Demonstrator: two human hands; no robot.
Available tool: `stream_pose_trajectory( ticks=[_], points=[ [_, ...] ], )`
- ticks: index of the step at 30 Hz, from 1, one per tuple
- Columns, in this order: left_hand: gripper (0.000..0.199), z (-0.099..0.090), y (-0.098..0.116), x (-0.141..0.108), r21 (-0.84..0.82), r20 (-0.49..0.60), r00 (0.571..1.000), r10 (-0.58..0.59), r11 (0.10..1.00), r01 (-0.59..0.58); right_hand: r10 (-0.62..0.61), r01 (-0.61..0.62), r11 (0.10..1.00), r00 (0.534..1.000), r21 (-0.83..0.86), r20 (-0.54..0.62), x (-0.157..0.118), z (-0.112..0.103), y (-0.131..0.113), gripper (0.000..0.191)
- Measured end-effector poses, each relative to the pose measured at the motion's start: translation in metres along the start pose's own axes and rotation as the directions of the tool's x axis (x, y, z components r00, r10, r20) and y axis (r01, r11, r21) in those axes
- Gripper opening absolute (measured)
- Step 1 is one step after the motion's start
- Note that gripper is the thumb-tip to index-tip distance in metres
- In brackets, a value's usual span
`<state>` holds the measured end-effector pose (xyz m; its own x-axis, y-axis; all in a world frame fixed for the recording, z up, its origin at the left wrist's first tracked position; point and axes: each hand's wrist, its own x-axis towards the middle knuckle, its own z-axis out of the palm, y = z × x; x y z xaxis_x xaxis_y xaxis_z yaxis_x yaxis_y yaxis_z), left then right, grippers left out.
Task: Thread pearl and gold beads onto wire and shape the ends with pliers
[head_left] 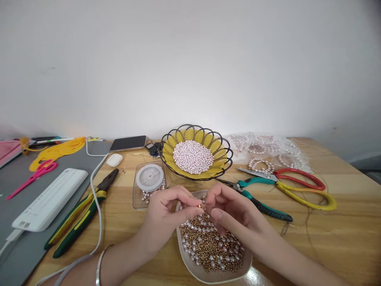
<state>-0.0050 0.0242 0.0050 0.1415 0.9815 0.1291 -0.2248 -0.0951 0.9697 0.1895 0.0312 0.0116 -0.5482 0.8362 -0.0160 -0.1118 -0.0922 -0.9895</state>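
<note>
My left hand [169, 208] pinches a small gold bead [200, 206] between thumb and forefinger. Close beside it, my right hand [235, 214] has its fingers curled toward the thumb; whatever is in them is too fine to make out. Both hands are over a pale dish [196, 275] filled with gold beads [205, 246] and white pearl beads, some of which lie in strung rows. Behind the hands stands a yellow basket [168, 149] with a black wire rim, holding many pinkish-white pearl beads [193, 157].
Left of the dish are a clear box [135, 200] with a spool [149, 177], green-yellow pliers [80, 220], a white cable [97, 202] and a power bank [50, 198]. To the right lie teal pliers [258, 204], red-yellow scissors [297, 184] and bagged pearl strands [264, 147].
</note>
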Motion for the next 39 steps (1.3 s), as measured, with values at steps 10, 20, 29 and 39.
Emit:
stream_pose_trajectory(
  ticks=[10,20,29,39],
  points=[
    [0.011,0.001,0.005,0.003,-0.046,-0.118,0.992,-0.042,0.998,0.037,-0.504,0.353,0.697,0.860,-0.624,-0.076,-0.002,-0.004,0.001,0.015],
    [0.010,0.001,0.002,0.001,-0.050,-0.097,0.995,-0.026,0.999,0.021,-0.498,0.342,0.763,0.852,-0.549,-0.161,-0.001,-0.003,-0.004,0.017],
    [0.010,-0.001,0.002,0.001,-0.011,-0.063,0.997,-0.035,0.999,0.034,-0.556,0.398,0.702,0.825,-0.591,-0.105,-0.005,-0.005,-0.003,0.017],
    [0.006,0.001,0.004,0.001,0.043,-0.005,0.999,-0.045,0.998,0.045,-0.627,0.461,0.634,0.776,-0.622,-0.064,-0.004,-0.005,-0.008,0.022]
  ],
)
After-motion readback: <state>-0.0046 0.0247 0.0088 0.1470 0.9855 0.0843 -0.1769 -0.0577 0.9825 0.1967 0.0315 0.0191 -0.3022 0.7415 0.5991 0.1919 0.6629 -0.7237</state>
